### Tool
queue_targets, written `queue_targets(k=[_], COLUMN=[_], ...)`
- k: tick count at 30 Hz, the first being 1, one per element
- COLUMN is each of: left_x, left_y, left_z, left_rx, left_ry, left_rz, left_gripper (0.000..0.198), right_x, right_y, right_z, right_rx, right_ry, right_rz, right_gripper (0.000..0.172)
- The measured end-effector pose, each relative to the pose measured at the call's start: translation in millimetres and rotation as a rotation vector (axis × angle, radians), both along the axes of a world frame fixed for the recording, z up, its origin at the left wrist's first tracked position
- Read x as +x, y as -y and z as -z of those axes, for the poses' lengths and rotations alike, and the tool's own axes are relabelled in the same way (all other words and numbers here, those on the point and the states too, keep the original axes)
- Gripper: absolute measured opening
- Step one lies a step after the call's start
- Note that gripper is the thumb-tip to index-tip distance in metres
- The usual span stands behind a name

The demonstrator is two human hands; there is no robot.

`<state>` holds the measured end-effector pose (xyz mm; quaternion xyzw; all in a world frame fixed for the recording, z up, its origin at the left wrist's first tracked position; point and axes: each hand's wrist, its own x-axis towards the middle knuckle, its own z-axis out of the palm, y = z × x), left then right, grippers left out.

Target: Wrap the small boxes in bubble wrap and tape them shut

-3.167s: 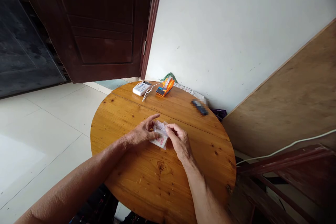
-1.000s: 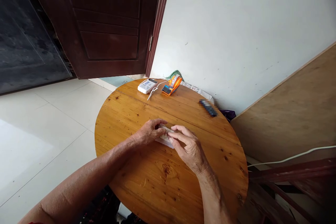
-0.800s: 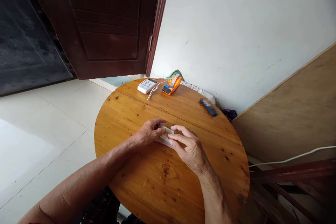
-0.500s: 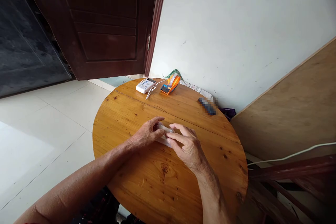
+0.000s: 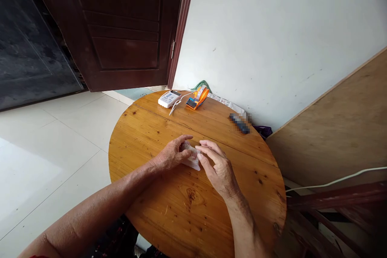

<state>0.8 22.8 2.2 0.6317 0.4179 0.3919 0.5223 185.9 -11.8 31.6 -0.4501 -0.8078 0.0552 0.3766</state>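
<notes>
A small packet in clear, whitish plastic (image 5: 193,160) lies on the round wooden table (image 5: 145,137). My left hand (image 5: 173,154) holds it from the left, with the thumb on top and the fingers at its far side, partly hiding it. What is inside the plastic I cannot make out. At the packet's right edge is my right hand (image 5: 219,167), its fingers and thumb slightly apart. The fingertips are very near the plastic, and I cannot tell whether they touch it.
At the table's far side stand a white box-like device (image 5: 169,99) with a white cable (image 5: 175,107) and an orange tape dispenser (image 5: 198,98). A dark, blurred-out object (image 5: 239,123) lies at the back right. Beyond are a white wall (image 5: 266,40) and a brown door (image 5: 123,28).
My right fingertips have drawn back a little to the right and up from the packet, and more of its plastic shows. My left hand stays on it.
</notes>
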Motion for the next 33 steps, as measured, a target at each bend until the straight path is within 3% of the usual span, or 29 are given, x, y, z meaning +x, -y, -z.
queue_targets(k=[6,14,22,33], left_x=[0.8,1.2,2.2,-1.6], left_y=[-1.2,-1.4,2.5,1.5], left_z=[3.9,1.6,-0.5,-2.5], left_rx=[0.015,0.001,0.244,0.160], left_ry=[0.006,0.017,-0.054,-0.061], left_rz=[-0.006,0.006,-0.052,-0.030], left_gripper=[0.054,0.053,0.025,0.023], right_x=[-5.5,-7.8,-9.3,-11.4], right_y=[-1.5,-1.1,-0.7,1.2], right_z=[8.8,5.8,5.3,4.2], right_rx=[0.067,0.156,0.131,0.104], right_ry=[0.117,0.116,0.116,0.077], right_rz=[0.055,0.047,0.051,0.043], right_gripper=[0.026,0.018,0.017,0.017])
